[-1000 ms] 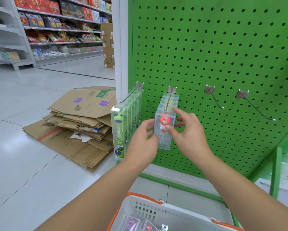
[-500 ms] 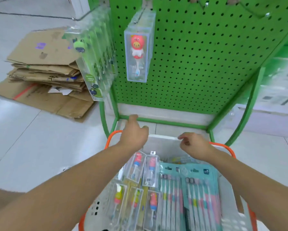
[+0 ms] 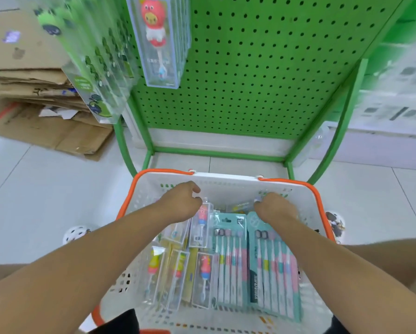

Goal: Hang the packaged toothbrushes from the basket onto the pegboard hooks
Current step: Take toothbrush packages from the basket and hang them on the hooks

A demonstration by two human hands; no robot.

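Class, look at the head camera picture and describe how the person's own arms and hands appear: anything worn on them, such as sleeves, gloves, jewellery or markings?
Both forearms are bare as far as the frame shows; no sleeve is visible. The left hand and the right hand wear no gloves. No watch, bracelet or ring shows. Only the backs of the hands are visible, so the palms cannot be judged.

Packaged toothbrushes point(image 3: 228, 256) flat in white basket point(image 3: 308, 203), others hanging on pegboard point(image 3: 262, 68)

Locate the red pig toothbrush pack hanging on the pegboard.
Head view, top centre-left: the red pig toothbrush pack hangs on the pegboard, right of the green packs.
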